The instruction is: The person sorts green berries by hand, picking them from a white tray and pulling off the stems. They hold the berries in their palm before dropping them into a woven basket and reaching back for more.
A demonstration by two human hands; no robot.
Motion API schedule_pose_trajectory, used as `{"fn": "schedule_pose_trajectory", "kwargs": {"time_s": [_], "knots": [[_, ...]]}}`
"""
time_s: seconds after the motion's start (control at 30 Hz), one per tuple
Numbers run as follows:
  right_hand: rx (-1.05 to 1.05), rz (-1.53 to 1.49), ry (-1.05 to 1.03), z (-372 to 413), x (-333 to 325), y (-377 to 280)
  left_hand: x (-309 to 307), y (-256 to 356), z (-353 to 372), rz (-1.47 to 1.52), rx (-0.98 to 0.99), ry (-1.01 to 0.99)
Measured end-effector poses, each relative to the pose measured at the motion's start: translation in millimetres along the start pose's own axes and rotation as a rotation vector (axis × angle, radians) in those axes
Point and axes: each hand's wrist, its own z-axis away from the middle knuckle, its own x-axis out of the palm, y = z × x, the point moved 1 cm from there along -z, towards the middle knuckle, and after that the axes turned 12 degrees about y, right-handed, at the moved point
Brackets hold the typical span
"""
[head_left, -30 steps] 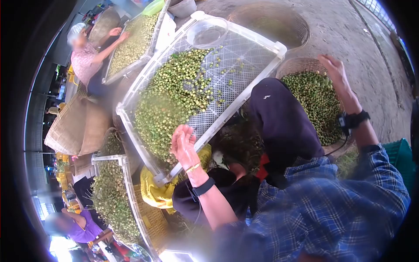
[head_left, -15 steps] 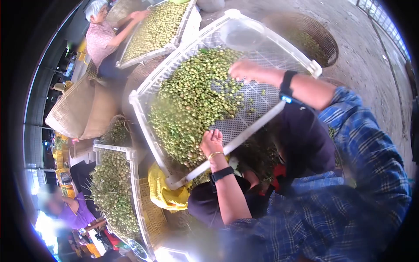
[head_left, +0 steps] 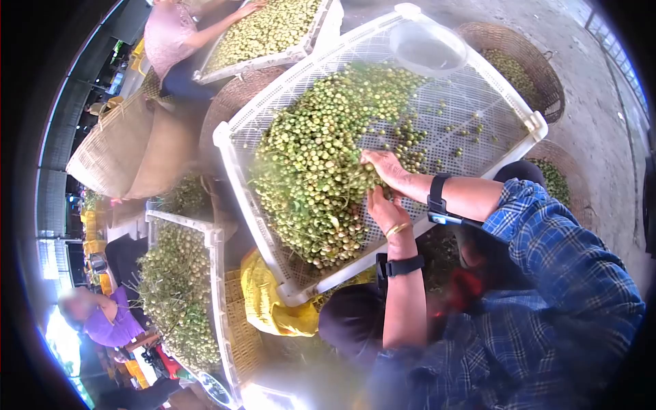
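Note:
A white mesh tray (head_left: 471, 147) lies tilted before me, with a heap of small round green fruits (head_left: 321, 150) over its left and middle part. At the heap's near right edge my right hand (head_left: 388, 169) has its fingers curled down on some fruits and bits of stem. Just below it is my left hand (head_left: 387, 212), fingers bent up against the same edge; what they hold is hidden. The two hands are close together. A clear round bowl (head_left: 429, 49) sits in the tray's far corner.
Wicker baskets (head_left: 547, 75) with fruits stand beyond the tray at right. A second tray (head_left: 213, 273) of stemmed fruits is at left, near a yellow bag (head_left: 263, 301). Across from me a person in pink (head_left: 167, 37) reaches into another tray (head_left: 301, 51). A person in purple (head_left: 116, 321) sits at left.
My right hand has come down and left from the tray's middle to the heap. My left hand has moved right and up, so both now meet. Loose fruits lie spread over the tray's right part.

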Motion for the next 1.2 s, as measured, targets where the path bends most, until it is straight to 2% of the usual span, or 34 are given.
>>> {"fn": "schedule_pose_trajectory", "kwargs": {"time_s": [0.03,0.07,0.1,0.13,0.23,0.27,0.33,0.37,0.4,0.43,0.47,0.53,0.57,0.6,0.63,0.7,0.77,0.8,0.83,0.9,0.93,1.03,1.17,1.2], "knots": [[-0.041,-0.016,-0.04,6,-5,-10,22,20,19,0.32,-0.342,0.182],[0.226,-0.072,-0.089,14,-11,-18,25,18,20,0.466,-0.392,0.151],[0.314,-0.197,-0.109,19,-12,-25,26,18,19,0.609,-0.435,0.122],[0.263,-0.24,-0.153,23,-15,-33,28,19,16,0.728,-0.394,-0.004],[0.035,-0.248,-0.232,41,-27,-66,34,37,18,0.756,-0.516,0.185],[-0.025,-0.32,-0.265,43,-31,-76,39,50,21,0.769,-0.517,0.089],[-0.098,-0.481,-0.297,48,-44,-105,46,66,16,0.831,-0.566,0.046],[-0.07,-0.487,-0.279,50,-56,-121,47,72,15,0.834,-0.552,0.003],[-0.143,-0.52,-0.224,49,-66,-132,48,78,8,0.912,-0.556,-0.047],[-0.215,-0.552,-0.168,45,-76,-139,53,96,15,0.951,-0.55,-0.191],[-0.327,-0.495,-0.177,33,-84,-132,56,111,23,0.945,-0.542,-0.236],[-0.449,-0.065,-0.181,30,-98,-121,58,127,26,0.892,-0.49,-0.324],[-0.504,0.152,-0.179,28,-103,-113,55,130,20,0.865,-0.475,-0.45],[-0.925,0.231,-0.17,23,-102,-94,53,136,24,0.856,-0.507,-0.482],[-0.754,0.242,-0.179,33,-105,-102,50,143,30,0.846,-0.541,-0.51],[-0.39,-0.022,-0.332,39,-103,-110,41,145,37,0.81,-0.578,-0.522],[-0.593,0.134,-0.295,46,-100,-122,38,140,41,0.768,-0.584,-0.498],[-0.699,0.218,-0.27,48,-101,-128,39,134,44,0.726,-0.575,-0.422],[-0.812,0.208,-0.298,53,-102,-133,44,127,49,0.636,-0.505,-0.379],[-1.07,0.474,-0.282,60,-101,-137,45,113,51,0.583,-0.557,-0.329],[-1.24,0.544,-0.174,58,-101,-128,47,109,53,0.55,-0.565,-0.309],[-1.295,0.693,-0.235,52,-89,-116,39,92,46,0.474,-0.54,-0.297],[-1.199,0.623,-0.309,51,-80,-105,37,97,60,0.443,-0.61,-0.214],[-1.135,0.483,-0.307,52,-79,-110,34,100,59,0.44,-0.619,-0.234]]}}
